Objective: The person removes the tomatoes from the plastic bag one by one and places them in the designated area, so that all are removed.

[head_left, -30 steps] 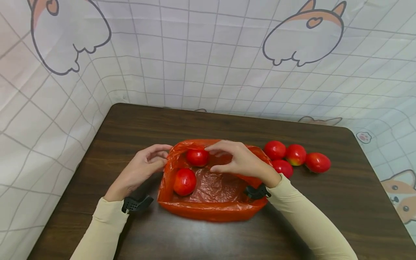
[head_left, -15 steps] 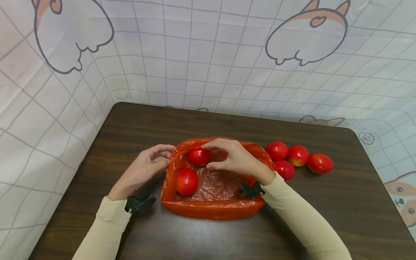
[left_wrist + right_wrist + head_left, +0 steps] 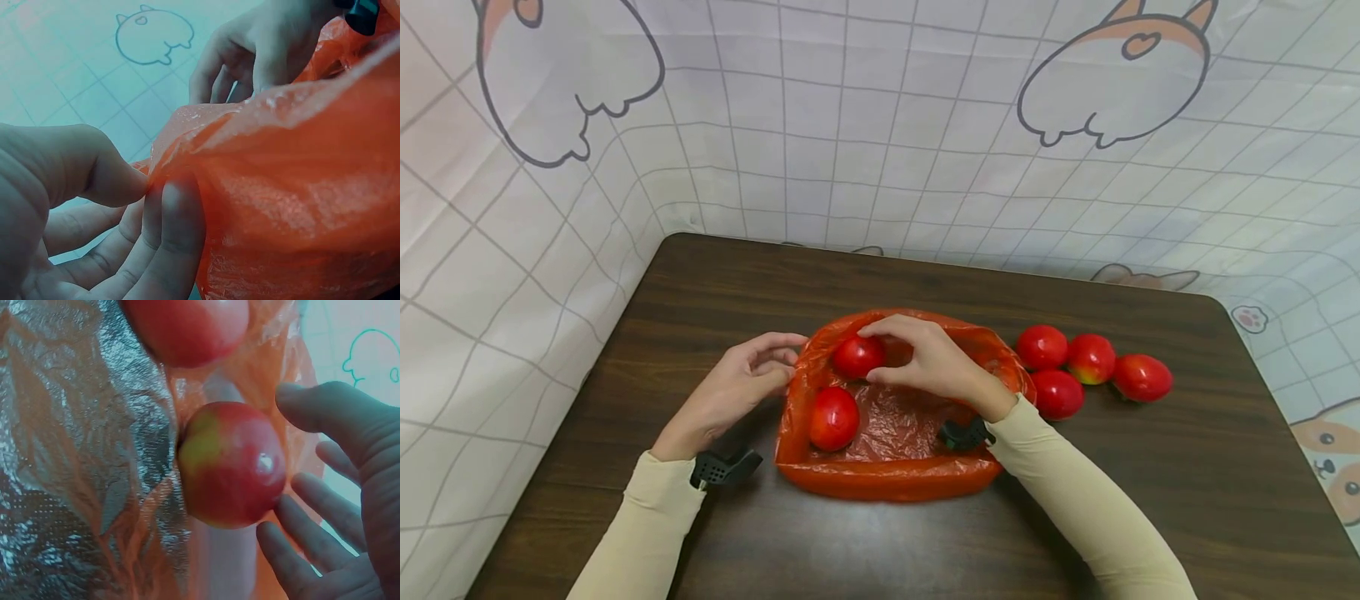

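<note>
An orange-red plastic bag (image 3: 891, 479) stands on the table with its mouth spread wide. Two red apples lie inside at its left: a rear apple (image 3: 857, 357) and a front apple (image 3: 834, 419). At the bag's left rim is my left hand (image 3: 747, 379); in the left wrist view its thumb and forefinger pinch the plastic. Reaching into the bag from the right, my right hand (image 3: 928, 358) has its fingers at the rear apple. The right wrist view shows that apple's yellow-green patch (image 3: 203, 450), with relaxed fingers (image 3: 319, 531) against its side and the thumb held apart.
Several more red apples (image 3: 1057, 395) sit clustered just right of the bag. The dark wooden table (image 3: 737, 275) ends at a white gridded cloth (image 3: 880, 108) with cartoon dogs at the back and sides. Each wrist wears a dark camera (image 3: 724, 468).
My right hand has shifted a little left inside the bag, its fingertips now over the rear apple. The left hand keeps its hold on the rim.
</note>
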Demonstrator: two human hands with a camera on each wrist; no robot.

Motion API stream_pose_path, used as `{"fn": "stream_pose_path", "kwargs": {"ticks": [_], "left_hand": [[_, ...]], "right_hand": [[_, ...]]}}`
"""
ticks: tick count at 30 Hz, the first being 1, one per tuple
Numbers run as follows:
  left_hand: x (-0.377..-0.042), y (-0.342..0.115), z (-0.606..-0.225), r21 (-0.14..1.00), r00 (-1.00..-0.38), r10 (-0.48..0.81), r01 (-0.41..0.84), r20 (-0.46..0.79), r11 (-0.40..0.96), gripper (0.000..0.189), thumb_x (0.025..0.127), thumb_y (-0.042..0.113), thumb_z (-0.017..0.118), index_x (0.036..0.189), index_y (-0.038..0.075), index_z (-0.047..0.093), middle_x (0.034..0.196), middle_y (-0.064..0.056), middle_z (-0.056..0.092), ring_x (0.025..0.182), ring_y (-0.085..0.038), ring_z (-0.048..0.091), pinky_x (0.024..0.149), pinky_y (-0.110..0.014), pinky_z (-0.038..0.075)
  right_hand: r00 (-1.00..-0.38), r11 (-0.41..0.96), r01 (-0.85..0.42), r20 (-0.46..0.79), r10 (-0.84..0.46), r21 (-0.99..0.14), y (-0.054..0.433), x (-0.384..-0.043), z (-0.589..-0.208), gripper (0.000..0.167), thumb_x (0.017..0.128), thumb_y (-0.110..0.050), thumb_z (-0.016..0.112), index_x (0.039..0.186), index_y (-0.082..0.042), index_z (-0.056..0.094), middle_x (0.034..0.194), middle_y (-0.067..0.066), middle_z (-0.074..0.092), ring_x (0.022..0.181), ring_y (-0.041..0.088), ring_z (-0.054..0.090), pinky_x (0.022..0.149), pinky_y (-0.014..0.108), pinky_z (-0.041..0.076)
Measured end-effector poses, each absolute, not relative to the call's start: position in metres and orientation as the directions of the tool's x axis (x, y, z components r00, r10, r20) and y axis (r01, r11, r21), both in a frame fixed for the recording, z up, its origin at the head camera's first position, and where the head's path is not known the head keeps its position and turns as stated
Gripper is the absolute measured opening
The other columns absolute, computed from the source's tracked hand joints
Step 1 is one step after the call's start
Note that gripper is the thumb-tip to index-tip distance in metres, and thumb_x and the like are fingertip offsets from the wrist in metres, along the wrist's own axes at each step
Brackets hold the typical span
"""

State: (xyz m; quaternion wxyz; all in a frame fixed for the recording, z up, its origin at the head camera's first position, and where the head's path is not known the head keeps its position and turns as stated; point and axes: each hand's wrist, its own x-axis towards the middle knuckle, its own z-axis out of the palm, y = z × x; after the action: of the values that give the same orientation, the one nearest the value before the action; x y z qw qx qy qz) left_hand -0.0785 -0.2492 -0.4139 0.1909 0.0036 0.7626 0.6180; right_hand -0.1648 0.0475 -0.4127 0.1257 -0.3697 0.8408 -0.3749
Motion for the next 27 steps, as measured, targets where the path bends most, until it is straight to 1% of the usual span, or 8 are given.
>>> {"fn": "stream_pose_path", "kwargs": {"ticks": [8,11,20,27], "left_hand": [[-0.079,-0.248,-0.415,0.944,-0.926,0.244,-0.232,-0.288,0.235,0.046,0.099,0.014,0.062,0.144,0.017,0.053,0.129,-0.013,0.061,0.110,-0.026,0.069,0.093,-0.027,0.062],[-0.079,-0.248,-0.415,0.943,-0.926,0.244,-0.230,-0.288,0.239,0.046,0.099,0.014,0.062,0.144,0.017,0.053,0.128,-0.013,0.061,0.110,-0.026,0.069,0.093,-0.027,0.062],[-0.079,-0.249,-0.416,0.943,-0.925,0.242,-0.235,-0.291,0.238,0.046,0.099,0.015,0.062,0.144,0.018,0.053,0.128,-0.013,0.061,0.110,-0.026,0.069,0.094,-0.028,0.062],[-0.079,-0.248,-0.416,0.944,-0.926,0.244,-0.232,-0.288,0.234,0.046,0.099,0.014,0.061,0.144,0.017,0.053,0.128,-0.013,0.061,0.110,-0.026,0.068,0.094,-0.027,0.062]], "right_hand": [[-0.749,0.450,-0.482,0.086,-0.657,-0.752,0.041,-0.170,-0.423,0.043,0.091,-0.020,0.080,0.132,-0.018,0.066,0.129,0.000,0.068,0.117,0.017,0.069,0.104,0.037,0.058],[-0.757,0.455,-0.473,0.085,-0.648,-0.755,0.040,-0.171,-0.425,0.044,0.090,-0.020,0.081,0.131,-0.018,0.067,0.128,0.000,0.068,0.116,0.017,0.070,0.103,0.037,0.059],[-0.734,0.447,-0.456,0.041,-0.678,-0.770,0.041,-0.170,-0.431,0.054,0.087,-0.024,0.085,0.136,-0.019,0.064,0.136,0.000,0.067,0.121,0.019,0.070,0.104,0.038,0.059],[-0.721,0.438,-0.447,0.024,-0.693,-0.780,0.040,-0.171,-0.436,0.058,0.084,-0.024,0.087,0.137,-0.019,0.063,0.138,0.002,0.065,0.123,0.020,0.068,0.104,0.038,0.059]]}}
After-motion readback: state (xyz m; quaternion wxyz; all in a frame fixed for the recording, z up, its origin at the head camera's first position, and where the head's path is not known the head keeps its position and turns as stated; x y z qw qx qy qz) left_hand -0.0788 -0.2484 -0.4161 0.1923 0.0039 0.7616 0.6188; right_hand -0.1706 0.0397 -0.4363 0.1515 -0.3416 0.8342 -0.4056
